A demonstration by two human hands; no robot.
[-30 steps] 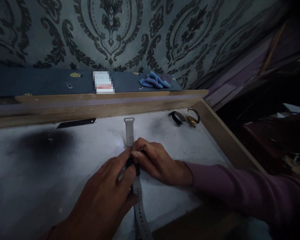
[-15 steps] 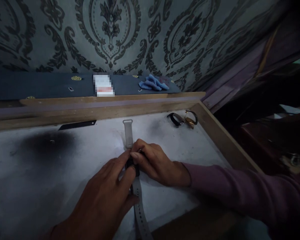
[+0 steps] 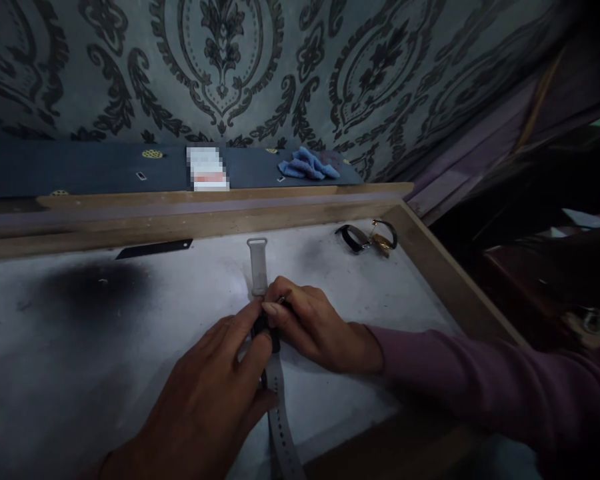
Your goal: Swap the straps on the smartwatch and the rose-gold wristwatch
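A watch or band with a dark body [image 3: 274, 341] lies on the white surface, its grey strap with a row of holes [image 3: 281, 420] running toward the bottom edge. My left hand [image 3: 210, 380] grips the dark body between thumb and fingers. At the body's upper end, my right hand [image 3: 305, 323] pinches a small thin item, mostly hidden by the fingers. Just above the fingertips lies a separate short grey strap piece [image 3: 258, 267] with a loop at its far end.
A black blade [image 3: 155, 249] lies along the back wooden rim [image 3: 300, 217]. Two watches [image 3: 353, 239] rest in the back right corner. On the shelf behind are a blue cloth [image 3: 309, 165] and a blurred white packet [image 3: 207, 168].
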